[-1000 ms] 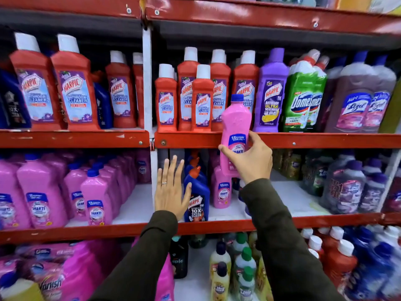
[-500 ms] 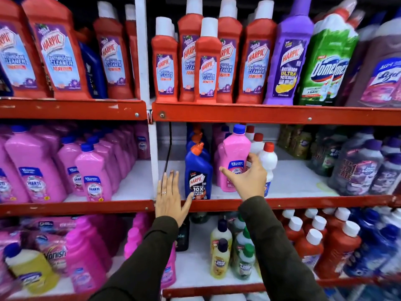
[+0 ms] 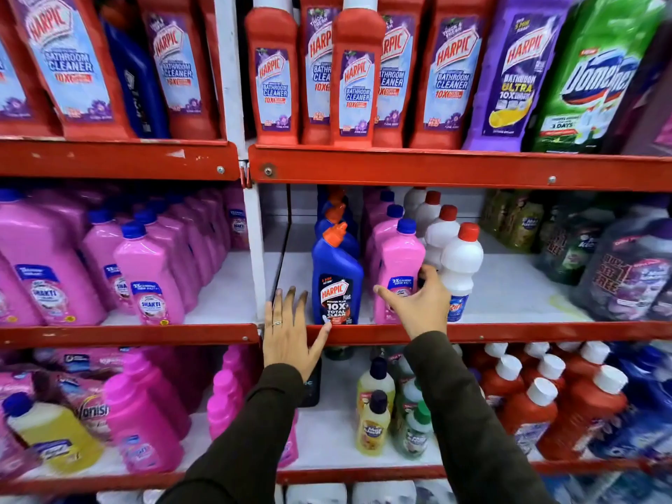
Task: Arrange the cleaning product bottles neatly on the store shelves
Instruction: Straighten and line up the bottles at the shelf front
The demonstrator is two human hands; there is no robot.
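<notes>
One pink bottle (image 3: 398,257) in right hand (image 3: 419,308), left hand (image 3: 289,332) spread

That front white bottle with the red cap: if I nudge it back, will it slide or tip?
Likely tippy: the white bottle is tall with a narrow neck, so push low. Its smooth plastic should slide on the shelf. The row stands close behind it, so all may shift together.

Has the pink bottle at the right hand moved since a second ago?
Yes: pink bottle came down from the upper red rail onto the middle shelf.
</notes>
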